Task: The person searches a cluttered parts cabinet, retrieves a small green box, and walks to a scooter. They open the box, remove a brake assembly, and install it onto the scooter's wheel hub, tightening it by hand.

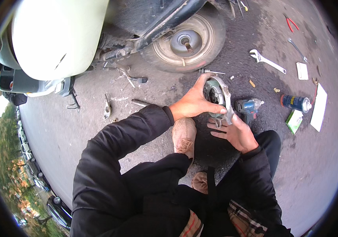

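My left hand (194, 102) is closed round the edge of a round metal brake plate (218, 94), its thumb across the near side. The plate is held up on edge above the ground, its dark inner parts partly turned toward my left. Just below it, my right hand (236, 133) is open with fingers spread. The right thumb is at the plate's lower edge; whether it presses there I cannot tell. Beyond the hands is a vehicle wheel (165, 49) with a bare hub and a rusty axle end (187, 46) sticking out.
On the ground right of my hands are a blue power driver (249, 107), a spray can (296, 103), an adjustable wrench (267, 61), a green-white box (294, 121) and red-handled pliers (291, 23). A screwdriver (211, 71) lies by the tyre. Another wrench (107, 107) lies left.
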Tool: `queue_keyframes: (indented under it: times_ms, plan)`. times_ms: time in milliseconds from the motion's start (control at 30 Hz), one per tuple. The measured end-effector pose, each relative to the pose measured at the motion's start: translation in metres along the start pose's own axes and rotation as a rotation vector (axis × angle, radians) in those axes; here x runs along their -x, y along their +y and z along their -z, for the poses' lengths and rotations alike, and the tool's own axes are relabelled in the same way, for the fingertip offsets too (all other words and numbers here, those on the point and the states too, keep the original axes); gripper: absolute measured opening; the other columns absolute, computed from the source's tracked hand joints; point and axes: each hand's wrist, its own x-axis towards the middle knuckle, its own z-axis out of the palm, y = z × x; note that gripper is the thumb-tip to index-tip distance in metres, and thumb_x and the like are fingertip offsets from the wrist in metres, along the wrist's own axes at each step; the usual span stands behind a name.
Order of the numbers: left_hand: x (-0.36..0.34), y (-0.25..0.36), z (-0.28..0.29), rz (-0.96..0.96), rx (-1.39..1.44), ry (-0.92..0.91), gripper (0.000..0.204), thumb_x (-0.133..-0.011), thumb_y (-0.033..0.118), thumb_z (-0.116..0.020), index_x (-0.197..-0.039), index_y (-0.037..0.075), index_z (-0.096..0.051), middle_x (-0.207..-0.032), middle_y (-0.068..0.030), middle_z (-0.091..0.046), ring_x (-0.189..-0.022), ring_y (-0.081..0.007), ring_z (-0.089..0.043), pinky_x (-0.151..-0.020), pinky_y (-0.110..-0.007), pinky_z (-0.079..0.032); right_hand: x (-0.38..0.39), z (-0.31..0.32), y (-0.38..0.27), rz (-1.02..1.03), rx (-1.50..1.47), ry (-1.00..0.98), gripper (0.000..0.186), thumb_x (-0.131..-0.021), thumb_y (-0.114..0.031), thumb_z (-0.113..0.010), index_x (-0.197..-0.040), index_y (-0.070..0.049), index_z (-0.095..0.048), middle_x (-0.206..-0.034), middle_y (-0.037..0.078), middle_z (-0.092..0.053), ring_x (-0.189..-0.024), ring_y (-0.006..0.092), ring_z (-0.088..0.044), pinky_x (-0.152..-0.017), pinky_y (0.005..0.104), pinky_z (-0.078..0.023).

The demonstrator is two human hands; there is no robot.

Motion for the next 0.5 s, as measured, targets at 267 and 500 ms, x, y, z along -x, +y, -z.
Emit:
queue_keyframes:
  times_ms: [267,500]
  plan:
    - [0.004,-0.011,0.003,0.057,-0.055,-0.031,0.116,-0.070,0.021,-0.101,-0.161,0.005,-0.030,-0.147,-0.0162,-0.049,-0.140,-0.0263,-0.045,-0.114,-0.039,-0.044,-0.003,0.002,-0.001,-0.011,0.004,0.040,0.096,-0.099,-0.033,-0.074,-0.164,0.008,-0.016,-0.146,0.025,-0.056,-0.126,0.0334,-0.066,-0.113,0.0477,-0.050]
    - [-0.004,-0.018,0.007,0.079,0.073,-0.072,0.108,-0.077,0.011,-0.095,-0.160,0.004,-0.026,-0.148,-0.0143,-0.046,-0.143,-0.0274,-0.043,-0.119,-0.042,-0.040,0.003,-0.005,-0.012,0.185,0.375,0.121,0.098,-0.105,-0.048,-0.062,-0.168,0.006,-0.009,-0.165,0.027,-0.036,-0.158,0.0325,-0.030,-0.129,0.0404,-0.019]
